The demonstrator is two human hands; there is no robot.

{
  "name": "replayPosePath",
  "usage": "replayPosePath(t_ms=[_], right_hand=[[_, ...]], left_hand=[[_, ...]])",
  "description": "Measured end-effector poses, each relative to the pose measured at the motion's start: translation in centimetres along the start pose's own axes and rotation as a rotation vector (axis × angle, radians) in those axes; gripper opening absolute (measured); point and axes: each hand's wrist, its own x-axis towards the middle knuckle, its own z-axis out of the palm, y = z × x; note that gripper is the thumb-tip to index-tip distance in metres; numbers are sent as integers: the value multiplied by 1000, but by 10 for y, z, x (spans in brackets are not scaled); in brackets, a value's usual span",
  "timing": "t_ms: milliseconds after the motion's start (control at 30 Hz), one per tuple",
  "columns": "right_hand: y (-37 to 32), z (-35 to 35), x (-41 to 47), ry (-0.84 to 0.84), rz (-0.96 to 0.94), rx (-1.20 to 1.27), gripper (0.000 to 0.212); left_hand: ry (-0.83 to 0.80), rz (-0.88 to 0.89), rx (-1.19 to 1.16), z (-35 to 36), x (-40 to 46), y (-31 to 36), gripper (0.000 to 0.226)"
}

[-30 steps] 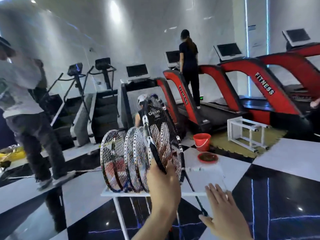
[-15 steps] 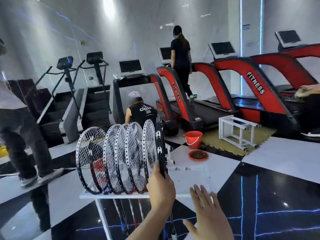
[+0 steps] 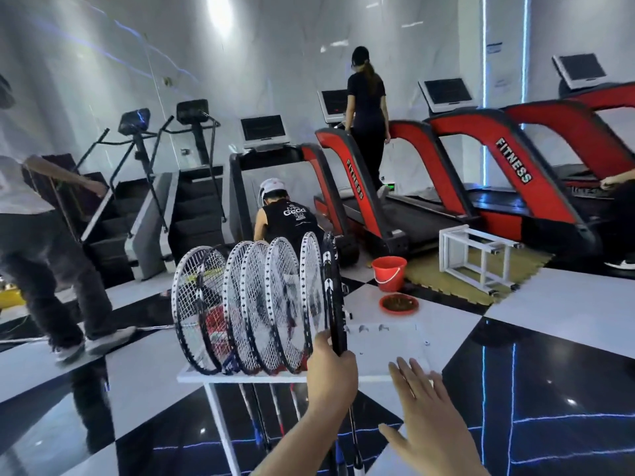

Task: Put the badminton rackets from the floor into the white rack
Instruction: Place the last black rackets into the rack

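Note:
The white rack (image 3: 385, 345) stands just in front of me with several badminton rackets (image 3: 254, 307) upright in a row, heads up and handles hanging below the top plate. My left hand (image 3: 331, 376) grips the lower rim of a black-framed racket (image 3: 331, 286) at the right end of the row, seen edge-on and upright; its shaft runs down past my wrist. Over the rack's near right corner my right hand (image 3: 426, 413) hovers open with fingers spread, holding nothing.
A red bucket (image 3: 389, 273) and a red dish (image 3: 398, 303) sit on the floor behind the rack. A second white frame (image 3: 476, 259) lies by red treadmills (image 3: 515, 173). A person (image 3: 285, 221) crouches beyond the rack, another stands at left (image 3: 44, 255), one walks on a treadmill.
The black racket swung from tilted and face-on to upright and edge-on at the right end of the row. My left hand kept its grip; my right hand stayed open near the rack's corner.

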Motion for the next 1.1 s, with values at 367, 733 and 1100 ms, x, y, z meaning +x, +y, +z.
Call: replayPosePath(t_ms=[367, 733, 1100], right_hand=[[-36, -33, -24, 70, -4, 18, 71], [-70, 39, -108, 113, 44, 38, 46], [-76, 167, -180, -293, 184, 15, 47]], left_hand=[[-51, 394, 359, -89, -60, -18, 44], [-15, 183, 542, -139, -90, -175, 25], [-118, -380, 259, -120, -119, -343, 17]])
